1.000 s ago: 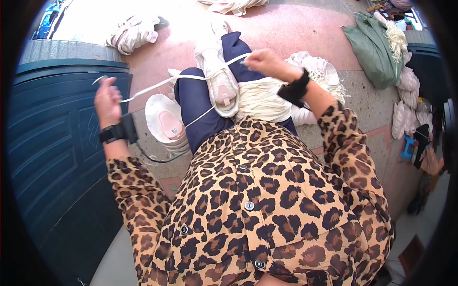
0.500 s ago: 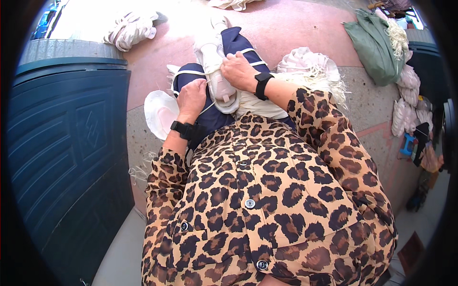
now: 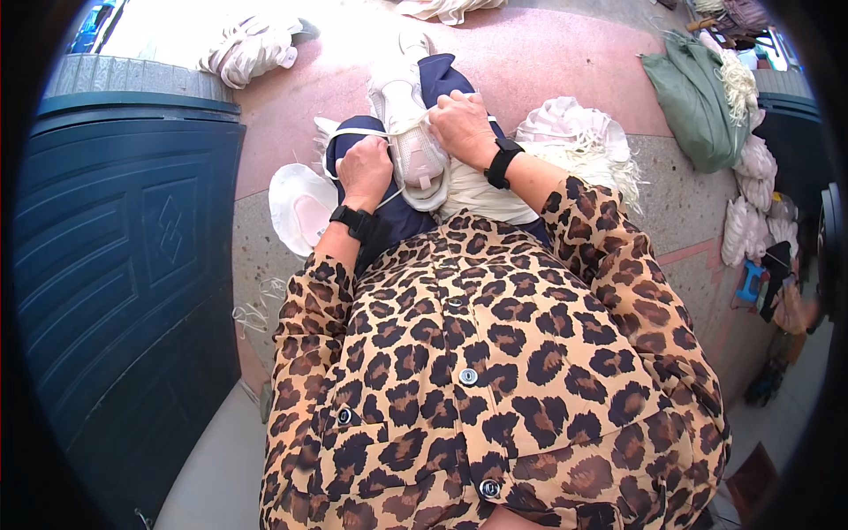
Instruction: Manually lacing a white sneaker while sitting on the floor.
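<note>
In the head view, we locate the white and pale pink shoe (image 3: 422,163) lengthwise in the lap, between the two dark blue trouser legs (image 3: 442,75). The left hand (image 3: 366,170) is at the shoe's left edge, its fingers curled closed on a white lace (image 3: 360,132) that loops over the left knee. The right hand (image 3: 464,128) is at the opposite edge, its fingers pinched narrow on the lace where it crosses the shoe. Beside the shoe, below the right hand, we note a bundle of cream laces (image 3: 481,196). A white and pink shoe piece (image 3: 287,208) lies left of the left leg; a green sack (image 3: 702,106) stands at the far right.
</note>
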`<state>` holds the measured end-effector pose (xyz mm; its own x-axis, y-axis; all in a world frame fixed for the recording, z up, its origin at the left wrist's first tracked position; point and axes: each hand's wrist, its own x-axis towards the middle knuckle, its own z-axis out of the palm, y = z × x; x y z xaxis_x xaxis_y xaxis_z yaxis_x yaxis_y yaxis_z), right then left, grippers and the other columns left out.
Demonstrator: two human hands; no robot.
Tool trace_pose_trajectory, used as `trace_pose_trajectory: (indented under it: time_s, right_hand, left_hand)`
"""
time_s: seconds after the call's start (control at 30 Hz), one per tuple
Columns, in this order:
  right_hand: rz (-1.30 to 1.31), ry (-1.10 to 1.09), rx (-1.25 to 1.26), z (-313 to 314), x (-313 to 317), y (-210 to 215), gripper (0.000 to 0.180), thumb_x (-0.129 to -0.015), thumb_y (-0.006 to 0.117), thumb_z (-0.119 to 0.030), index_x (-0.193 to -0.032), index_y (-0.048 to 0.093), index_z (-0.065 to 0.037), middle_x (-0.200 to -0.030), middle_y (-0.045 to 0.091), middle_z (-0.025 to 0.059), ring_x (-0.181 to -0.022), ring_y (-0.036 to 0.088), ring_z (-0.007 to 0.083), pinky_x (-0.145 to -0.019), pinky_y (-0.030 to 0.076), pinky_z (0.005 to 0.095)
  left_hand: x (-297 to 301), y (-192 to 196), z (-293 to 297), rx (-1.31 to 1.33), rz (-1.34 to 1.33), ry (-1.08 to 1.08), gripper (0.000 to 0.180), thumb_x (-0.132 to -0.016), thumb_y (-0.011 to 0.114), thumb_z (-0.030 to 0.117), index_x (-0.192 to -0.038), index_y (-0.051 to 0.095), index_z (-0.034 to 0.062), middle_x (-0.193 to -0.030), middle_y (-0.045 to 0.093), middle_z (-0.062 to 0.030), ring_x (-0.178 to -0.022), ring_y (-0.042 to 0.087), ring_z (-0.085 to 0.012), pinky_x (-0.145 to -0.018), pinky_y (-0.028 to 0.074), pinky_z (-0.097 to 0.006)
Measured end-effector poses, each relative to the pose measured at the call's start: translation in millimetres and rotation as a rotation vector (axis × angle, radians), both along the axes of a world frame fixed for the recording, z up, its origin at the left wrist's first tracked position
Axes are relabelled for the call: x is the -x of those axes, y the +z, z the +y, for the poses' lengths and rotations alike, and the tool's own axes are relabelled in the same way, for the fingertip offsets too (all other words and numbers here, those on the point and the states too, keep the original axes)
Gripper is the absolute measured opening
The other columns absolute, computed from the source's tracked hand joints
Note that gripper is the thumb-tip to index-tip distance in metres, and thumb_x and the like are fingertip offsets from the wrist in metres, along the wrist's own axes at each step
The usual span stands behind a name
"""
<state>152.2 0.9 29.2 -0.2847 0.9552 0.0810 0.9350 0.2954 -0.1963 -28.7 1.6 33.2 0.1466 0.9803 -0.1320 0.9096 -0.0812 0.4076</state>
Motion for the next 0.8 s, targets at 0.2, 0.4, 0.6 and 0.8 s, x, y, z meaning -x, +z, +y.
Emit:
trace_pose_trajectory:
  time_s: [0.2,0.4,0.6,0.8]
  right_hand:
    - [-0.035,0.003,0.075,0.3,2.8,-4.9,0.018,-0.076,0.054,-0.025,-0.071,0.063,-0.01,-0.078,0.059,0.0055,-0.082,0.054,0.0196,-0.075,0.036,0.0356]
    - [-0.052,-0.006,0.075,-10.0,6.9,12.2,0.014,-0.072,0.057,-0.021,-0.074,0.065,-0.01,-0.082,0.061,0.0064,-0.086,0.053,0.0202,-0.071,0.034,0.0388]
    - [0.005,-0.015,0.221,-8.9,2.2,-2.8,0.018,-0.073,0.055,-0.02,-0.078,0.064,-0.006,-0.085,0.06,0.0116,-0.087,0.054,0.0261,-0.071,0.039,0.041]
    - [0.31,0.024,0.181,-7.5,-10.0,-21.8,0.018,-0.072,0.051,-0.016,-0.076,0.062,-0.002,-0.081,0.059,0.0163,-0.085,0.055,0.0307,-0.072,0.041,0.0442]
  left_hand:
    - [-5.3,-7.1,0.1,-0.113,0.101,-0.137,0.02,-0.08,0.049,0.021,-0.071,0.064,0.0114,-0.07,0.063,-0.0091,-0.067,0.061,-0.0262,-0.06,0.037,-0.041]
    - [-11.3,2.8,-12.6,-0.206,0.241,-0.114,0.026,-0.075,0.059,0.033,-0.068,0.064,0.0079,-0.069,0.061,-0.0055,-0.077,0.051,-0.0233,-0.066,0.035,-0.04]
    - [-9.2,2.1,-12.4,-0.084,0.257,-0.124,0.013,-0.071,0.059,0.021,-0.072,0.062,0.0087,-0.076,0.06,-0.0044,-0.081,0.05,-0.0222,-0.066,0.035,-0.039]
    - [-14.1,8.9,-10.8,-0.44,0.395,-0.404,0.007,-0.068,0.054,0.013,-0.069,0.06,0.0117,-0.076,0.051,-0.0007,-0.084,0.045,-0.0184,-0.067,0.031,-0.035]
